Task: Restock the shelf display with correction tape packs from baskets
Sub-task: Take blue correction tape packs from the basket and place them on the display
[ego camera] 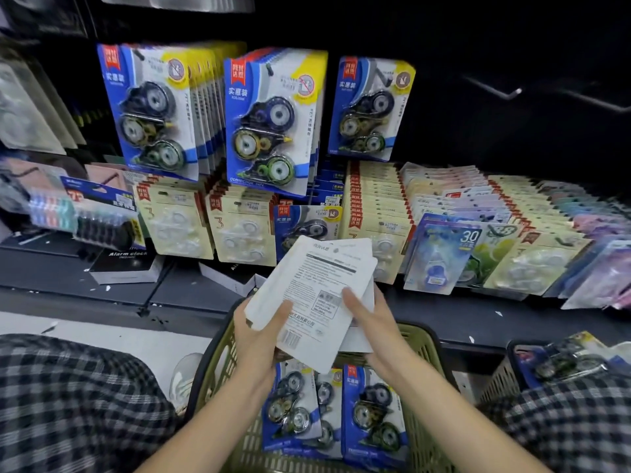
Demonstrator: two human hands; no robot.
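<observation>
Holding a small stack of blue-carded correction tape packs (317,295) white backs up, both hands were over the olive-green plastic basket (218,370), below the shelf front. Left hand (257,331) had its thumb on the stack's lower left with fingers wrapped underneath; right hand (370,317) had its thumb on top at the right edge, fingers beneath. More blue packs (374,418) lay face up in the basket. Three peg rows of matching hanging blue packs (273,121) were above; the right row (370,107) looked thinnest. A second dark basket (519,367) sat at right. Risks, as I read it: the stack looked fanned, so the cards could slide apart on the lift; backs-up packs could go on a peg reversed; hang holes might miss the hook.
</observation>
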